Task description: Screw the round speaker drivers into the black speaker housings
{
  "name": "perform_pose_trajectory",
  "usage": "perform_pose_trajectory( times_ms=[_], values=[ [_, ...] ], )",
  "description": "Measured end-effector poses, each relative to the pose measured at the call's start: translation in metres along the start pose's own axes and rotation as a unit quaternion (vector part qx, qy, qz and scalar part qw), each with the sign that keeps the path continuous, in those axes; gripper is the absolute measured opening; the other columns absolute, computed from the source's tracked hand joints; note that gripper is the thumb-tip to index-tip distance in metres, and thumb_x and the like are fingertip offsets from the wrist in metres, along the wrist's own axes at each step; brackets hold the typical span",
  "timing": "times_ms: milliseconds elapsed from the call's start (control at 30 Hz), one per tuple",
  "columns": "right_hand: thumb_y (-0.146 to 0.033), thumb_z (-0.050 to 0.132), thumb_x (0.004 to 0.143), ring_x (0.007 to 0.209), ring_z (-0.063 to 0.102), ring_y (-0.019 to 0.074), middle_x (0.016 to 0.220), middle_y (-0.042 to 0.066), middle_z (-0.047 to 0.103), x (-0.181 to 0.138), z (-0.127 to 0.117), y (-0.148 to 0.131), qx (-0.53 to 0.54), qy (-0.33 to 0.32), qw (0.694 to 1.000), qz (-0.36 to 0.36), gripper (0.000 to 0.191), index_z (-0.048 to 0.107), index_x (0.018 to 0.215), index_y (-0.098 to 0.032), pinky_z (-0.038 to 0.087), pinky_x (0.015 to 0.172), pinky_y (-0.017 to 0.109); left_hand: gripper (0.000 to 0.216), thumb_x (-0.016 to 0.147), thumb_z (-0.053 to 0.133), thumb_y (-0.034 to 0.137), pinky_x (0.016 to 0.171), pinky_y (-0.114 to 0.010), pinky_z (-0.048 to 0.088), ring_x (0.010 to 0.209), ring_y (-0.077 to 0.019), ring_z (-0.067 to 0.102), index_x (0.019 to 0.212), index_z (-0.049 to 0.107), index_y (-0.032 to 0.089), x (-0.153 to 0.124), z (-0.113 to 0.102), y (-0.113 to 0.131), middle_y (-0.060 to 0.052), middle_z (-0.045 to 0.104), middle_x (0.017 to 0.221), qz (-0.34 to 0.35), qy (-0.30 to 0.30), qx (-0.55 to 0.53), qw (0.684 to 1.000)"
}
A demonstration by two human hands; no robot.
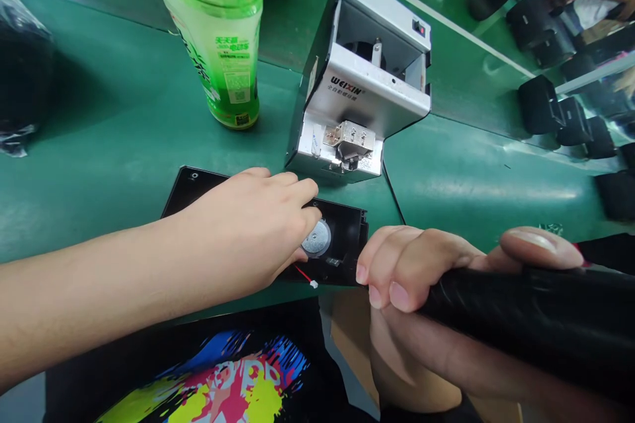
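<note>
A long black plastic housing (350,221) lies on the green bench with a round silver speaker (317,239) set in it. My left hand (262,218) reaches over the housing, its fingers curled down onto it beside the speaker; the fingertips are partly hidden. From under that hand comes a short red wire with a white connector (313,284). My right hand (421,271) is wrapped round the thick black handle of an electric screwdriver (526,310), thumb along its top. Its tip does not show behind my fingers, near the housing's right end.
Behind the housing stands a silver screw feeder (377,99) with a cable at its right. A green drink bottle (233,66) is left of it. A plastic-wrapped dark object (22,73) sits at far left. Black boxes (540,106) line the bench beyond a pale strip.
</note>
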State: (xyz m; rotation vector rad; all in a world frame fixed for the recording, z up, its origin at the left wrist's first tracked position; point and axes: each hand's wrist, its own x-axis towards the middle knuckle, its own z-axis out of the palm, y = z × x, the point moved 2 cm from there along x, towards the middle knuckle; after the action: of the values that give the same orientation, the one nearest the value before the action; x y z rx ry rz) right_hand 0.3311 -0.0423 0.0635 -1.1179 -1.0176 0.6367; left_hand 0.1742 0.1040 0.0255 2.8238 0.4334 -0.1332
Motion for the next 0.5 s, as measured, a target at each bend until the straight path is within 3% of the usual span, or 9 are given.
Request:
perform_pose_trajectory(
  times_ms=[67, 167, 333, 500],
  values=[
    [-0.061, 0.080, 0.112, 0.062, 0.071, 0.0238, 0.076, -0.003, 0.072, 0.002, 0.001, -0.001, -0.024, -0.031, 0.999, 0.022, 0.029, 0.079, 0.134, -0.043, 0.067, 0.059, 0.044, 0.025, 0.095, 0.090, 0.043, 0.084, -0.053, 0.058, 0.105, -0.0375, 0.076, 0.111, 0.080, 0.027, 0.000, 0.000, 0.001, -0.009, 0.077, 0.122, 0.001, -0.003, 0.003, 1.000],
    [-0.059, 0.098, 0.096, 0.076, 0.077, 0.0298, 0.083, -0.001, 0.073, 0.008, 0.004, -0.006, -0.046, -0.076, 0.995, 0.054, 0.043, 0.079, 0.131, -0.043, 0.070, 0.065, 0.049, 0.023, 0.097, 0.089, 0.042, 0.084, -0.054, 0.058, 0.104, -0.0376, 0.076, 0.111, 0.080, 0.027, -0.001, -0.001, 0.002, -0.009, 0.077, 0.121, 0.009, 0.006, 0.002, 1.000],
    [-0.055, 0.097, 0.095, 0.081, 0.079, 0.0322, 0.085, 0.000, 0.074, 0.015, 0.009, -0.014, -0.046, -0.080, 0.994, 0.058, 0.036, 0.080, 0.124, -0.042, 0.071, 0.068, 0.053, 0.022, 0.097, 0.089, 0.042, 0.084, -0.053, 0.058, 0.105, -0.0365, 0.076, 0.111, 0.082, 0.027, -0.003, 0.000, 0.002, -0.009, 0.078, 0.126, 0.005, 0.005, -0.001, 1.000],
    [-0.054, 0.095, 0.095, 0.080, 0.079, 0.0325, 0.085, 0.001, 0.075, 0.013, 0.009, -0.004, -0.045, -0.083, 0.994, 0.056, 0.031, 0.081, 0.118, -0.040, 0.070, 0.067, 0.054, 0.021, 0.101, 0.086, 0.042, 0.084, -0.051, 0.057, 0.109, -0.0360, 0.076, 0.115, 0.082, 0.027, -0.004, -0.001, 0.004, -0.010, 0.078, 0.133, 0.004, -0.003, 0.006, 1.000]
  ],
)
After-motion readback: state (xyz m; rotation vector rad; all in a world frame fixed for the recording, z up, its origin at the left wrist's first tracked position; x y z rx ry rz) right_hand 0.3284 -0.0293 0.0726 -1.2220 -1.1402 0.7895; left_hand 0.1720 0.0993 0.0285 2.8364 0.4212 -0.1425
